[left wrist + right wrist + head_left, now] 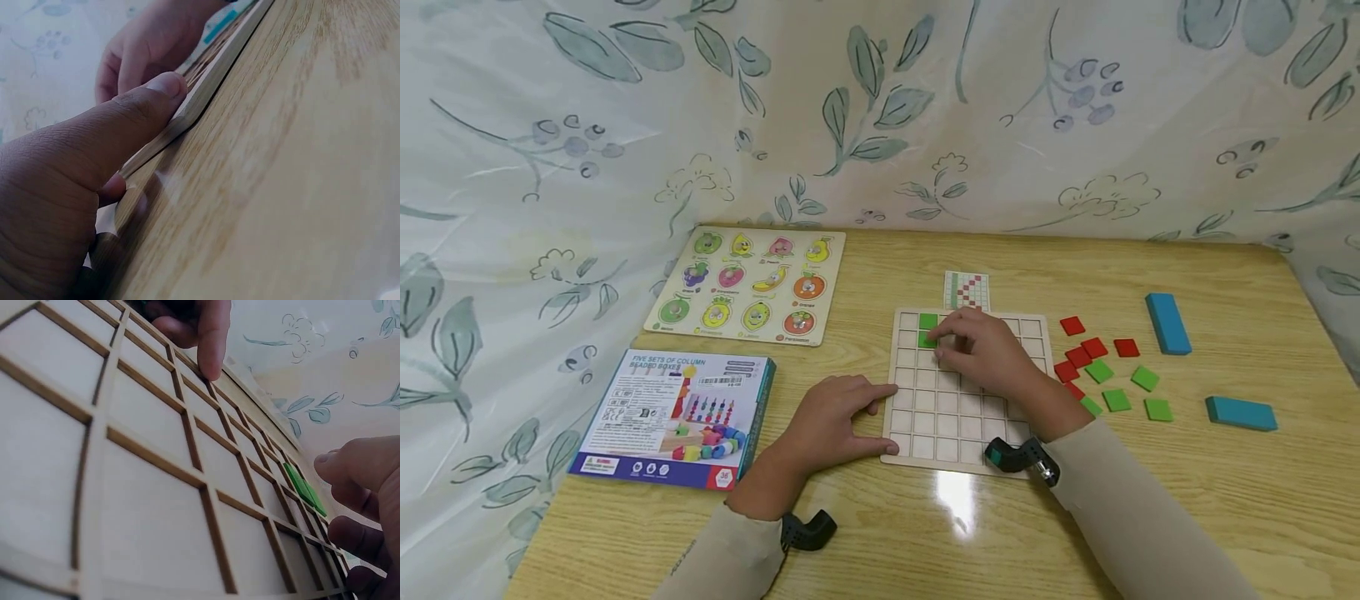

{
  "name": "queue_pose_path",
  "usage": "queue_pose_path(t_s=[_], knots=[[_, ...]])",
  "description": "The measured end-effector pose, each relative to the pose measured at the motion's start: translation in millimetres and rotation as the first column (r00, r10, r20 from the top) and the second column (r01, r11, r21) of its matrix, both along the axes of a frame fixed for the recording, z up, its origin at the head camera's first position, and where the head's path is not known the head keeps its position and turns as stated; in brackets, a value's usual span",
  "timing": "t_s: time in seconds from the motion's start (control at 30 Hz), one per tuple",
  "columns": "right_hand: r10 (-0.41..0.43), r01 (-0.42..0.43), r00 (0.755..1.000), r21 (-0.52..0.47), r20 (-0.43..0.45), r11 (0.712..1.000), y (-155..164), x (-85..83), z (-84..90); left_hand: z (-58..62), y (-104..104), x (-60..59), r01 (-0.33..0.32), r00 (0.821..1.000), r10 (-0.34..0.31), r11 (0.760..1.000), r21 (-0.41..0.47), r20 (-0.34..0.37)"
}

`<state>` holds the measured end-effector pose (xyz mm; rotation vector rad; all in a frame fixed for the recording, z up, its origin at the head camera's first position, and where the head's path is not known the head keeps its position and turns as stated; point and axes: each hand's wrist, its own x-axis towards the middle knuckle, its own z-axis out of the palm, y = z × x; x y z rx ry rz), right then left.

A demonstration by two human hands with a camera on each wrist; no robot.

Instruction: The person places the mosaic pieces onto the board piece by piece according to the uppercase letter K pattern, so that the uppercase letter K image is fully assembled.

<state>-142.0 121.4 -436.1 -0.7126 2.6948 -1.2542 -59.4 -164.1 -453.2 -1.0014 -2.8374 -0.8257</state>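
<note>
A wooden grid board [958,408] lies on the table with two green tiles [928,330] set one below the other near its top left. My right hand [951,350] hovers over the board's upper rows, its loosely bent fingertips next to the lower green tile. In the right wrist view the thumb and fingers [359,506] stand apart with nothing between them, and the green tiles [303,487] lie in their cells beyond. My left hand [835,417] rests flat on the table, its thumb [125,131] pressed against the board's left edge [212,81].
A pattern card [967,291] lies behind the board. Loose red tiles [1093,347] and green tiles [1145,378] lie to its right, with two blue blocks [1168,323] [1241,413] beyond. A fruit puzzle [748,285] and a toy box [673,418] sit left. A leaf-print curtain hangs around the table.
</note>
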Motion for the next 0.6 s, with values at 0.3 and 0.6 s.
queue_pose_path(t_s=[0.3, 0.6], knots=[[-0.003, 0.003, 1.0, 0.012, -0.008, 1.0, 8.0, 11.2, 6.0, 0.4, 0.5, -0.1, -0.005, 1.0, 0.005, 1.0, -0.01, -0.001], [0.004, -0.003, 1.0, 0.026, -0.026, 1.0, 21.1, 25.6, 8.1, 0.4, 0.6, -0.4, -0.014, 1.0, 0.015, 1.0, -0.018, 0.012]])
